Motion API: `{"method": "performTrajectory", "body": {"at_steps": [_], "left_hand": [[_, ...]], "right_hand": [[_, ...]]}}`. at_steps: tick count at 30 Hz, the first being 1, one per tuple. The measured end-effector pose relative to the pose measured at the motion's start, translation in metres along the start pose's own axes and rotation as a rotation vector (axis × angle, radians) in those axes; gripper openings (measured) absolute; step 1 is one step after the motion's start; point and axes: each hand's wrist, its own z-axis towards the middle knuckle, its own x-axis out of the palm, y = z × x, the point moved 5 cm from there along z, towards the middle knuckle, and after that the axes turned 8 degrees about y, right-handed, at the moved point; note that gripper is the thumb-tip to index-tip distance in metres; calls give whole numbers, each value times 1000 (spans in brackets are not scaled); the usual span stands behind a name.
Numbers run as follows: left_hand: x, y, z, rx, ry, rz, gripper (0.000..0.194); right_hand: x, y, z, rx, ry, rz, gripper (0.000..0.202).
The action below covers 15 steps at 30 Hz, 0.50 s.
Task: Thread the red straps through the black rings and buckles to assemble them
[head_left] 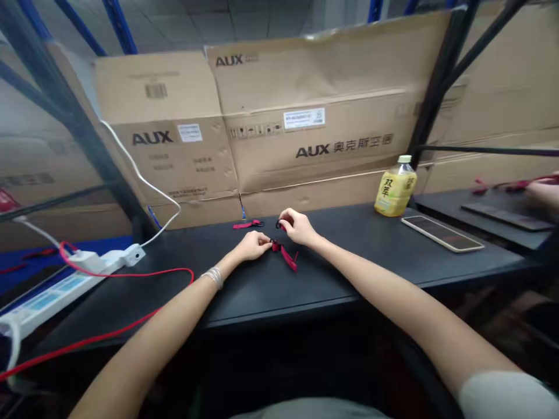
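My left hand [254,245] is closed in a pinch at the black end of a short red strap [288,258], whose loose tail trails to the right over the black tabletop [244,291]. Slightly higher in view, my right hand [299,227] has its fingers curled around another small red strap [283,227] with a black ring or clip on it; the fingers cover much of it. Behind my left hand lies a further red strap [248,224] with a black ring, touched by neither hand. Fine detail of the black parts is too small to make out.
Cardboard boxes [323,125] wall off the back. A yellow-labelled drink bottle [396,186] and a phone [442,233] are at right. On the left lie a white power strip [65,291] and a red cable [131,273]. Another person's hand [544,189] appears far right.
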Motion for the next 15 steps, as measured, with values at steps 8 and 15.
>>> {"method": "performTrajectory", "body": {"at_steps": [8, 15], "left_hand": [[-6, 4, -3, -17, 45, 37, 30], [-8, -2, -4, 6, 10, 37, 21]], "right_hand": [[11, -30, -4, 336, 207, -177, 12], [-2, -7, 5, 291, 182, -246, 10]]}}
